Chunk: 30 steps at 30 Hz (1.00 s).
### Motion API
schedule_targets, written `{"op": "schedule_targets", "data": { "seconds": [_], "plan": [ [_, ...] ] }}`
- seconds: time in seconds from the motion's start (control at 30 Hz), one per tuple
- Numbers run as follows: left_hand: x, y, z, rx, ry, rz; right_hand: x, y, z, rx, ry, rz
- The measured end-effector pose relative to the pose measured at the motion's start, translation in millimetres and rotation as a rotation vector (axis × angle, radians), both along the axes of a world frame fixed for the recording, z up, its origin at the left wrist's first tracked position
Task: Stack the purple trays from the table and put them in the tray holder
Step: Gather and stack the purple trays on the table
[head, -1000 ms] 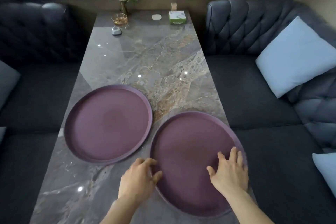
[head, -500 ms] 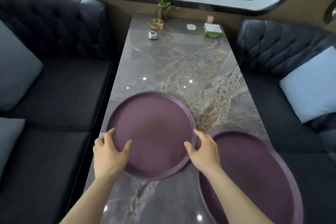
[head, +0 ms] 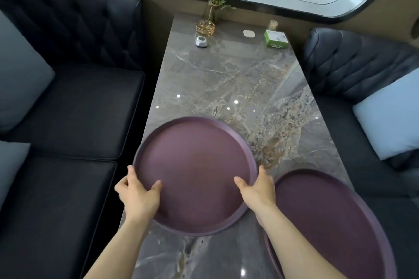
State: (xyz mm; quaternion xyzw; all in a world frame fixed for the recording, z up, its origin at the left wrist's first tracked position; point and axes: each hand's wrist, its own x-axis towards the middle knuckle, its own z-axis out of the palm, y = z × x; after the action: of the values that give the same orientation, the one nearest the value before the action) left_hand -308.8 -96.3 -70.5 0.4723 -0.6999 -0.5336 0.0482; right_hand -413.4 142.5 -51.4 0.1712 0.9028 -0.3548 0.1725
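Note:
Two round purple trays are on the marble table (head: pixel 238 79). The left tray (head: pixel 195 165) sits in the middle of my view, its near part seeming slightly raised. My left hand (head: pixel 138 195) grips its left near rim, thumb on the inside. My right hand (head: pixel 256 190) grips its right near rim the same way. The second purple tray (head: pixel 328 215) lies flat at the near right, partly overhanging the table edge and cut off by the frame. No tray holder is in view.
At the table's far end stand a plant in a glass vase (head: pixel 215 4), a gold wire holder (head: pixel 205 27), a small white gadget (head: pixel 201 42), a white coaster (head: pixel 249 33) and a green box (head: pixel 276 39). Dark sofas with pale cushions (head: pixel 390 115) flank both sides.
My hands left the right tray and moved to the left tray, closing on its two sides. The view swung left and the left tray's near edge seems to have risen a little.

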Motion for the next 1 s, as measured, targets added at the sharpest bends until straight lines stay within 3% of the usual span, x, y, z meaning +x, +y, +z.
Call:
{"op": "schedule_targets", "data": {
  "seconds": [0.23,0.47,0.7,1.0],
  "plan": [
    [0.0,29.9,26.8,-0.109,0.033,0.177,-0.7,2.8,34.4,0.059,0.195,-0.178],
    [-9.8,124.8,58.6,-0.153,0.086,0.173,6.8,107.6,57.4,0.02,0.299,-0.301],
    [-17.4,234.5,54.6,-0.156,0.098,0.064,32.8,240.6,51.1,0.17,0.257,-0.332],
    [15.5,302.7,21.0,-0.227,-0.1,-0.194,67.4,326.3,14.8,0.302,0.093,-0.246]
  ]
}}
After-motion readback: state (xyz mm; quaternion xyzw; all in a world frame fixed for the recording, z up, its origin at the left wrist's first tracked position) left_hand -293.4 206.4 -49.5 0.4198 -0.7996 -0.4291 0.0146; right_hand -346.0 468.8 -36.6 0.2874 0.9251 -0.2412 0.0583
